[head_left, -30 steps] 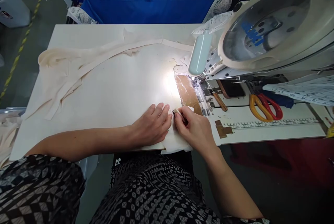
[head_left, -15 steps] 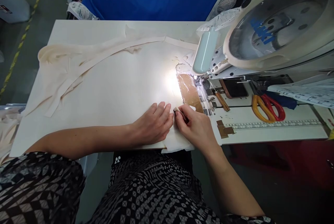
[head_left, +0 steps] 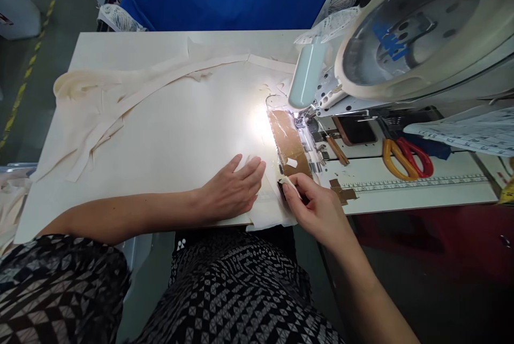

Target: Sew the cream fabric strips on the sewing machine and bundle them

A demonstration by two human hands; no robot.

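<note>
Right hand pinches a small dark item while the left lies flat on pale cloth

Nearly closed, the right hand (head_left: 321, 207) grips a small dark item (head_left: 282, 189) with a pale edge between thumb and fingers; what it is cannot be told. Its hold near the tip suggests fine control. The left hand (head_left: 233, 186) is open, palm down, fingers almost straight and grasping nothing. It rests on the pale cloth (head_left: 271, 215), probably to keep it flat and stop it slipping. That cloth lies at the near edge of the tabletop (head_left: 180, 135), under the left hand and beside the right, partly hidden by the left.

Just beyond the right fingers, a white scrap (head_left: 292, 162) sits on the brown tape (head_left: 291, 143), close enough to get caught up with the cloth. Farther off, the sewing machine (head_left: 413, 79) overhangs the right side and limits room above the needle area. A wooden-handled tool (head_left: 337, 150), a phone (head_left: 358, 131) and scissors (head_left: 399, 165) with yellow and red handles lie to the right, apart from the hands. Across the left and far side stretches a long cream fabric (head_left: 132, 92), loosely folded, well away from both hands.
</note>
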